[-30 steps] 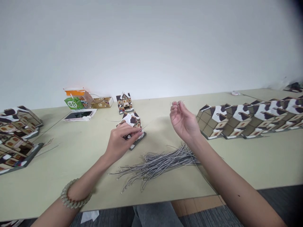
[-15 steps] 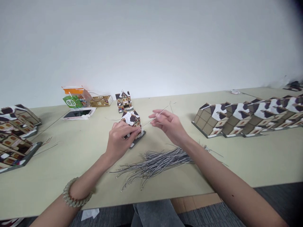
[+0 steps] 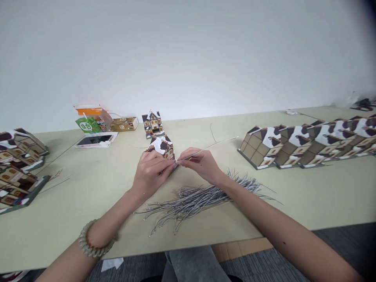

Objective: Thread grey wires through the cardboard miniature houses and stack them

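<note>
My left hand [image 3: 151, 168] is pinched closed on the end of a thin grey wire [image 3: 220, 142]. Close against its fingertips, my right hand [image 3: 199, 163] grips the same wire between thumb and fingers, and the long free end sticks out up and to the right. Right behind my left hand stands a small model house [image 3: 161, 145] with a snowy roof; my fingers hide its lower part. Below my hands lies a loose bundle of grey wires [image 3: 194, 201], partly under my right forearm. What is at the fingertips is too small to make out.
A row of model houses [image 3: 264, 147] stands on the right and more houses [image 3: 22, 178] on the left. Farther back are another house [image 3: 152, 124], a phone [image 3: 96, 140], a green pack [image 3: 87, 125] and a patterned box [image 3: 125, 124]. A single wire [image 3: 212, 132] lies behind my right hand.
My right hand has moved left and down to meet my left fingertips. The wire's free end now reaches farther right, past my right hand. My left hand has barely moved.
</note>
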`<state>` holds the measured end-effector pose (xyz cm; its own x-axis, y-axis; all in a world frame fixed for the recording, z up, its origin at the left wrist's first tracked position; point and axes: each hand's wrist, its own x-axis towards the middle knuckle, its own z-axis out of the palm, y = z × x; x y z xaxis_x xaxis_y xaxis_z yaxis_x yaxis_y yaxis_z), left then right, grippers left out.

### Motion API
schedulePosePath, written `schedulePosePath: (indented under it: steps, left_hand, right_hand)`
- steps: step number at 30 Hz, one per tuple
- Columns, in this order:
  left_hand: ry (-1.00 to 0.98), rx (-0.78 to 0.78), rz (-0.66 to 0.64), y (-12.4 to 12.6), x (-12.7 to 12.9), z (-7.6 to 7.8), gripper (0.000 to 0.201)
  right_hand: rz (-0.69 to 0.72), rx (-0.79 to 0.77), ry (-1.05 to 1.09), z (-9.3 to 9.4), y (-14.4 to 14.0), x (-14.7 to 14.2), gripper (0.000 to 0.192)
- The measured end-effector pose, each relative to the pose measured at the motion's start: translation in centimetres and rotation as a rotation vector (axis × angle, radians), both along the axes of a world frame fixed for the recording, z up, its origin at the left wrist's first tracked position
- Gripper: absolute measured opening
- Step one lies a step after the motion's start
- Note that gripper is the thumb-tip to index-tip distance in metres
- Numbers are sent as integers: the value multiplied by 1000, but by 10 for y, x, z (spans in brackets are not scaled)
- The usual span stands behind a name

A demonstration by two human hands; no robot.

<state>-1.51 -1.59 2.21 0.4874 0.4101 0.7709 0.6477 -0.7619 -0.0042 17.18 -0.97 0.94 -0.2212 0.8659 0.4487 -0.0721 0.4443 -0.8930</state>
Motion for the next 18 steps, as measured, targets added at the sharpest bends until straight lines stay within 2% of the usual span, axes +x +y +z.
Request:
schedulePosePath:
  steps: [2, 5, 7, 10, 13, 18]
  left_hand:
    - [-10, 15, 48, 1, -4, 7, 13]
    - [-89, -48, 202, 4, -14, 21, 42]
    - [-124, -197, 299, 8, -21, 28, 71]
    - [-101, -568, 330, 14, -30, 31, 100]
    - [-102, -815, 313, 16, -34, 30, 104]
    - [-205, -871, 291, 15, -33, 32, 89]
  right_hand:
    - [-17, 10, 29, 0, 0, 0, 11]
    - [-68, 3, 97, 1, 1, 0, 13]
    - [-124, -3, 124, 3, 1, 0, 15]
    - [-188, -17, 150, 5, 0, 0, 17]
    - [-200, -37, 172, 4, 1, 1, 17]
    - [-195, -65, 192, 3, 1, 0, 17]
